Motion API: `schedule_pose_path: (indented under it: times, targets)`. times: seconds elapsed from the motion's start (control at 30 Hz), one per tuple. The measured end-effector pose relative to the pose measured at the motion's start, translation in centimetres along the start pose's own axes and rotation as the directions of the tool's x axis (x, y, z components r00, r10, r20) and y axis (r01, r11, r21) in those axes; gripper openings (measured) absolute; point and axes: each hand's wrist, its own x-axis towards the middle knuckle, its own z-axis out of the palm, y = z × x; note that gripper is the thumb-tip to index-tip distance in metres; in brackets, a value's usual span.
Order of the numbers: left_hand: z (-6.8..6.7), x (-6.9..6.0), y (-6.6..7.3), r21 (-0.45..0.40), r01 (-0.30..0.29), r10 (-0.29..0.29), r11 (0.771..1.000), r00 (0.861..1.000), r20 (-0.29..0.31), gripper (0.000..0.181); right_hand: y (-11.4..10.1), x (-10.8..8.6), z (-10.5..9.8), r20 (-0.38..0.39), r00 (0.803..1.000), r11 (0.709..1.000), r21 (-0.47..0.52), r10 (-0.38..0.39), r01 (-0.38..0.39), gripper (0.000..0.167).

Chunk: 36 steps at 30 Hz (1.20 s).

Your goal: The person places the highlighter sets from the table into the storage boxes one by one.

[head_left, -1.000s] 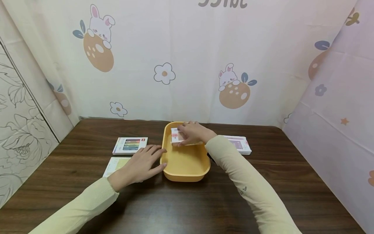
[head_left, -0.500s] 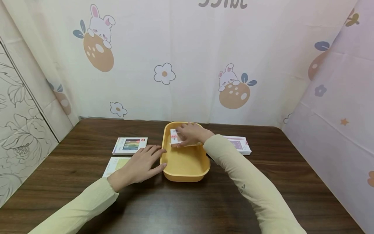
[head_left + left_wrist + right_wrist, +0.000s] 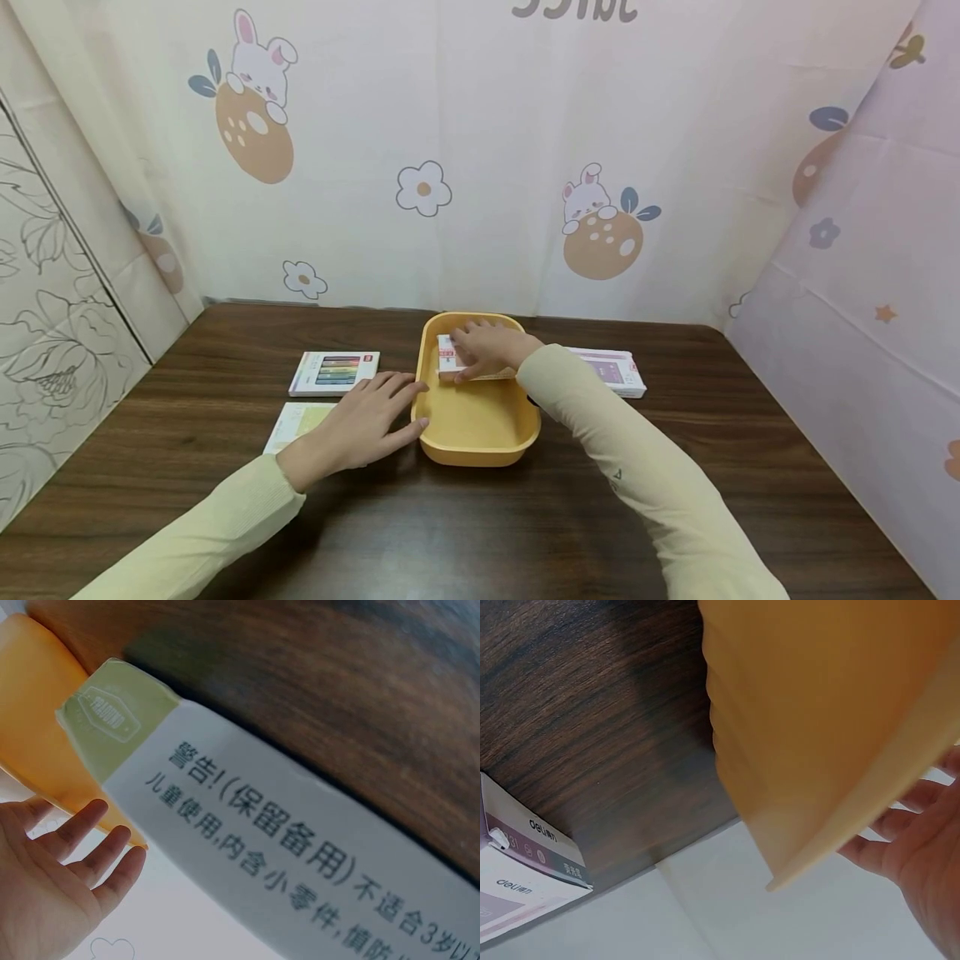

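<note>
In the head view a yellow tray (image 3: 478, 457) holds a white box (image 3: 447, 357) with red print at its far end. The right hand (image 3: 491, 346) grips this box from above, thumb on its near side; in the right wrist view the tray wall (image 3: 817, 735) hides the box from the right hand's (image 3: 922, 840) fingers. The left hand (image 3: 360, 429) rests with spread, relaxed fingers at the tray's left rim. The left wrist view shows the left hand (image 3: 67, 877) beside the tray (image 3: 37, 697), near a white and green box (image 3: 225, 795).
A white box with coloured bars (image 3: 334, 374) lies left of the tray. The white and green box (image 3: 300, 423) is partly under the left forearm. Right of the tray lies a white and purple box (image 3: 611, 372), partly behind the right sleeve. A patterned curtain (image 3: 495, 108) hangs behind the table.
The right hand and the box with red print have shifted slightly toward the near side, lower in the tray. The left hand has stayed in place.
</note>
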Motion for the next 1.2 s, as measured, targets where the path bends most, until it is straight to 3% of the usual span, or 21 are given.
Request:
schedule_pose_path:
  times: [0.4,0.63,0.87,1.2]
  targets:
    - [-0.2,0.0,0.1,0.008,0.004,-0.005,1.000,1.000,0.012,0.057,-0.1,0.5,0.2,0.037,0.999,1.000,-0.021,0.001,0.000,0.075]
    - [-0.2,0.0,0.1,0.004,0.007,-0.007,1.000,1.000,0.012,0.057,-0.6,0.7,0.5,0.064,0.998,0.999,-0.026,0.029,-0.027,0.063]
    - [0.0,0.0,0.1,0.005,0.009,-0.009,1.000,1.000,0.007,0.054,-0.8,0.8,0.8,0.061,0.997,0.998,-0.047,0.039,-0.037,0.064]
    - [-0.1,0.0,0.1,0.009,0.011,-0.011,1.000,1.000,0.015,0.055,-0.5,0.9,1.2,0.062,0.996,0.998,-0.024,0.057,-0.055,0.079]
